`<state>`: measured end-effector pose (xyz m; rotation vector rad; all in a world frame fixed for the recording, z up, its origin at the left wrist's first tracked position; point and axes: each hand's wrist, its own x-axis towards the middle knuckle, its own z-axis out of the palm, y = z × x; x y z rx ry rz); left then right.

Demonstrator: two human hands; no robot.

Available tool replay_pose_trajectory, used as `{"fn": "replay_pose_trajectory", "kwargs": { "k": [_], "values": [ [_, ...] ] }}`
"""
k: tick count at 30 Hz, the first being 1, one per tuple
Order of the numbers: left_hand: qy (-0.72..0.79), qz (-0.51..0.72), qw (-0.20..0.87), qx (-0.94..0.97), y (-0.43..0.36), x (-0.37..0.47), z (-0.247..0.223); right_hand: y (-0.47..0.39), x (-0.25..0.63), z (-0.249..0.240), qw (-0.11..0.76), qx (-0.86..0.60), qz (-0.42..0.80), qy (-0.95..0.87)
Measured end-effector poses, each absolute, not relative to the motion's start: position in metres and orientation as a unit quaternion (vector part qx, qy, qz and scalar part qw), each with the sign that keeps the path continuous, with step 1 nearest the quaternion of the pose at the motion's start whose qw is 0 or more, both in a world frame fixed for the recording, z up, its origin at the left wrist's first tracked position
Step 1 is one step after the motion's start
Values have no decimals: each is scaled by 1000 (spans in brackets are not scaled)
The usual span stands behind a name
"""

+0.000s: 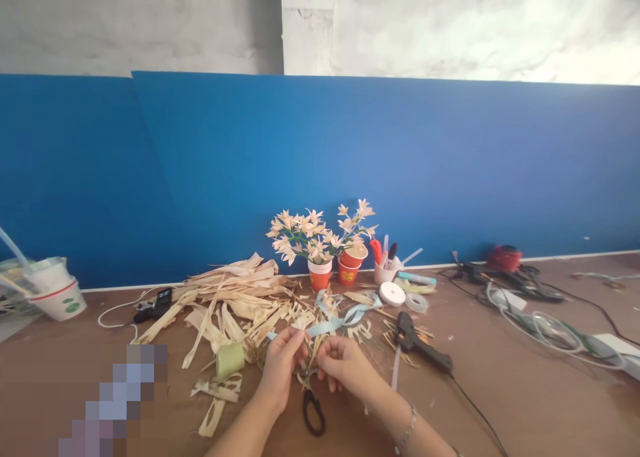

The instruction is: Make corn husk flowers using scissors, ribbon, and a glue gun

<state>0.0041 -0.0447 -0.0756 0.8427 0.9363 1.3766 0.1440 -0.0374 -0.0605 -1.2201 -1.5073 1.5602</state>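
My left hand (285, 365) is closed in a pinch near the middle of the table. A light blue ribbon (333, 325) leaves its fingertips, and a small pale scrap shows at the pinch. The ribbon curls away to the right, over dried husk pieces. Close beside it, my right hand (345, 362) has its fingers curled together; whatever they may hold is hidden. Between the wrists lie scissors with black handles (314, 412), their blades partly covered by the hands.
Dried husks (240, 280) are heaped at left, near a green roll (231, 360). Husk flowers (313, 227) stand in a red cup (321, 278). A glue gun (420, 347) with its cord lies right, below white tape (393, 294). Cables (545, 334) spread farther right; a paper cup (59, 300) stands left.
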Motion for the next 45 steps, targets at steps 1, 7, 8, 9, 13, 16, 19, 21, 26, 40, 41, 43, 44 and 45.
{"fn": "replay_pose_trajectory", "kwargs": {
  "k": [1,7,8,9,13,16,19,21,26,40,41,43,44,45],
  "values": [
    [404,592,595,365,-45,4,-76,-37,144,-61,323,-466,591,-573],
    [412,585,591,373,-44,4,-77,-36,145,-64,332,-461,590,-574],
    [412,584,590,376,-45,5,-77,-36,145,-63,332,-462,590,-573],
    [412,583,589,380,-45,5,-76,-36,144,-63,332,-464,590,-572],
    [414,580,588,383,-45,5,-75,-36,143,-64,337,-463,591,-568],
    [418,579,587,380,-46,5,-75,-36,144,-66,339,-462,591,-568],
    [422,579,586,379,-46,5,-75,-35,144,-67,335,-463,592,-568],
    [423,580,585,376,-46,5,-75,-34,144,-68,333,-465,593,-567],
    [422,583,584,376,-45,6,-74,-35,144,-67,338,-464,591,-567],
    [428,581,569,394,-46,7,-76,-34,144,-67,349,-450,607,-554],
    [432,581,564,396,-46,8,-75,-34,144,-67,350,-451,607,-553],
    [442,580,554,403,-47,9,-74,-34,144,-67,349,-451,609,-552],
    [446,578,550,405,-47,10,-73,-34,144,-67,348,-451,609,-552],
    [450,576,547,407,-47,11,-72,-34,144,-67,346,-452,609,-553]
  ]
}}
